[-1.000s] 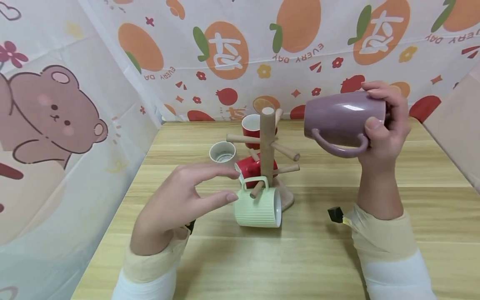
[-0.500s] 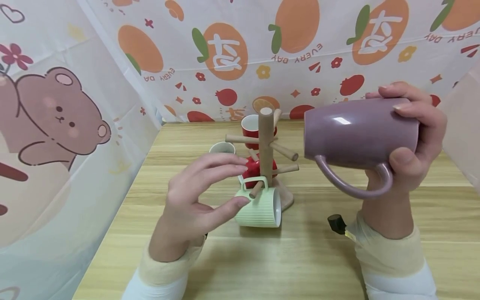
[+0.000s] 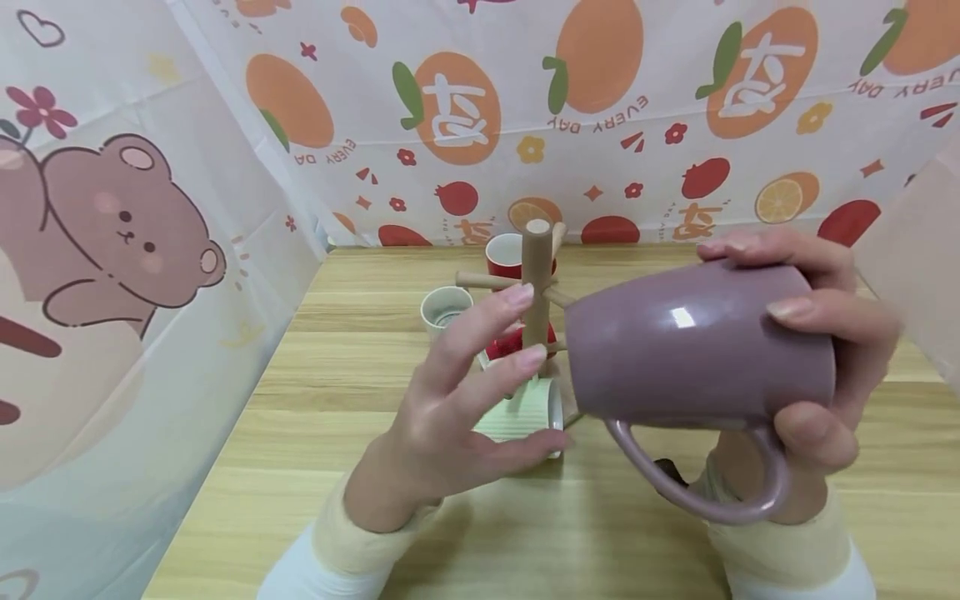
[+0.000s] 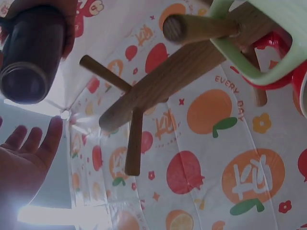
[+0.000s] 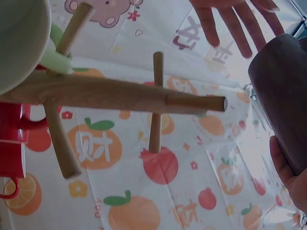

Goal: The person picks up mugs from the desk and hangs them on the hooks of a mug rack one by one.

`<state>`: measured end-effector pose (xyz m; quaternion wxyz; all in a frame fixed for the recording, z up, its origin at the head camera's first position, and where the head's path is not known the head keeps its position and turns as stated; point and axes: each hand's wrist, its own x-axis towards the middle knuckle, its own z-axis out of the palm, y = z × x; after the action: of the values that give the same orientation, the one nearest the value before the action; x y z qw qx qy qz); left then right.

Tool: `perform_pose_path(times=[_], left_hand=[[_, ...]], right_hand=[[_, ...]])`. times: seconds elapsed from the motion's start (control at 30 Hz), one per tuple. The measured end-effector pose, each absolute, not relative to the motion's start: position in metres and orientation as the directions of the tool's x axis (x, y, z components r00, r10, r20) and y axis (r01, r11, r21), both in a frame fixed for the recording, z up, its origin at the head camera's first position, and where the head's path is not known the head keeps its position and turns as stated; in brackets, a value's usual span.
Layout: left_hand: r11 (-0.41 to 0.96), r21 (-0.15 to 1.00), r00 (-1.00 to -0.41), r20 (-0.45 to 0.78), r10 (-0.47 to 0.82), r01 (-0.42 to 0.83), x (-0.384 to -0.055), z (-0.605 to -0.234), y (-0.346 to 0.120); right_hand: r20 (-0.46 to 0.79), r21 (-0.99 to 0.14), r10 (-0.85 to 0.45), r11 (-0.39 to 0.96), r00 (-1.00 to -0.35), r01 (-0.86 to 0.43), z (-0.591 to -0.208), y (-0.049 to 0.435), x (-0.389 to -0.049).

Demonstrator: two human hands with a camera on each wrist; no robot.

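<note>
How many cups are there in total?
5: purple cup in the right hand; green cup and red cup on the rack; second red cup behind it; white cup to its left. The left hand partly hides some.

Your right grip point(image 3: 862, 350) has brought the purple mug point(image 3: 701, 346) left and lower, its narrow end now overlapping the wooden mug tree's point(image 3: 537, 258) right-side pegs point(image 3: 558, 296) in the head view. Your left grip point(image 3: 442, 433) has moved right, fingers point(image 3: 480, 327) spread wider, covering most of the light green mug's point(image 3: 521, 410) handle; the white cup point(image 3: 433, 303) shows more than it did just before.
</note>
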<state>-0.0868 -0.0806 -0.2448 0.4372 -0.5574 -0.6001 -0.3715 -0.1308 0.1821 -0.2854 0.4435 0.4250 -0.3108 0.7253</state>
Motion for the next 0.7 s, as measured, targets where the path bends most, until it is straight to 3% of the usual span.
perform_pose_path(times=[0.2,0.37,0.47,0.6,0.7], left_hand=[[0.106,-0.149,0.104,0.932,0.347,0.983,-0.088,-0.256,-0.072],[0.062,-0.160,0.124,0.914,0.387,0.985,-0.085,-0.258,-0.070],[0.049,-0.126,0.097,0.916,0.389,0.991,-0.083,-0.258,-0.070],[0.024,-0.018,0.008,0.927,0.375,1.000,-0.079,-0.259,-0.072],[0.010,0.054,-0.054,0.928,0.369,0.998,-0.076,-0.259,-0.074]], right_hand=[[0.918,-0.202,0.216,-0.465,-0.332,-0.862,-0.292,0.157,-0.105],[0.937,-0.244,0.106,-0.485,-0.333,-0.840,-0.294,0.147,-0.098],[0.936,-0.274,0.065,-0.478,-0.345,-0.834,-0.293,0.146,-0.098],[0.930,-0.318,0.016,-0.467,-0.367,-0.825,-0.293,0.144,-0.097],[0.941,-0.302,0.000,-0.456,-0.340,-0.837,-0.291,0.141,-0.099]])
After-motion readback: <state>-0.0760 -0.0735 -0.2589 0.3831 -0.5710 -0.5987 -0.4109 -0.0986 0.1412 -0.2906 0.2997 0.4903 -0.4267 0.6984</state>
